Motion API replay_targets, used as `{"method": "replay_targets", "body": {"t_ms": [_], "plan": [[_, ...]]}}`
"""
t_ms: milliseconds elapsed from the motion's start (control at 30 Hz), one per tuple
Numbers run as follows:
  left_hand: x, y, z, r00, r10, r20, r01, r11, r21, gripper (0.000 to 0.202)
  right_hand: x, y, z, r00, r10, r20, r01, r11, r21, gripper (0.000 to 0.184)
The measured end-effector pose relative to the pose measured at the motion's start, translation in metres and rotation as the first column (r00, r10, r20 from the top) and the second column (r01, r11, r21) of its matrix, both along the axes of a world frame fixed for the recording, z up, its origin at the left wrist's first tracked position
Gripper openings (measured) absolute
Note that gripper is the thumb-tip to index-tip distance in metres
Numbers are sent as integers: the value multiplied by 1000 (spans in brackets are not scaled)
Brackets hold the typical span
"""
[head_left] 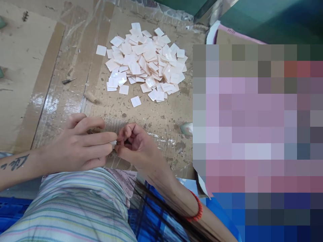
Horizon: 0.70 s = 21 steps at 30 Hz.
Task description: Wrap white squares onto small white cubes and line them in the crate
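the right hand [133,143], in the head view, is curled, thumb and fingertips pinched at the edge of a small white piece [114,144] that sits between the two hands, mostly hidden. the left hand [87,144] has its fingers stretched toward the same piece; its thumb is out of sight, so i cannot tell whether it grips too. beyond them a loose heap of pale squares [148,60] lies on the cardboard surface [161,119], a few apart from the rest. left of the heap lies a small dark pointed tool [67,81]. a red bracelet [199,203] circles the right forearm.
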<state>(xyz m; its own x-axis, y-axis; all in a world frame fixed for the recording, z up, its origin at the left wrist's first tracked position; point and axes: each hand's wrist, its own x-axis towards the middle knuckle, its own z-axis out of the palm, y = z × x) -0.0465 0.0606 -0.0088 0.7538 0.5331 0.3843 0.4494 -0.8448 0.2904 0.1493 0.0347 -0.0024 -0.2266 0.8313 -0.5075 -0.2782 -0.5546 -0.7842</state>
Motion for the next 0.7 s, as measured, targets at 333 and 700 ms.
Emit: {"method": "replay_targets", "body": {"t_ms": [333, 700], "plan": [[-2, -1, 1, 1000, -12, 1, 12, 1000, -15, 10, 1, -3, -2, 1000, -4, -6, 4, 1000, 12, 33], [1, -3, 3, 999, 26, -19, -26, 1000, 2, 10, 2, -1, 0, 999, 11, -53, -12, 1000, -13, 34]]}}
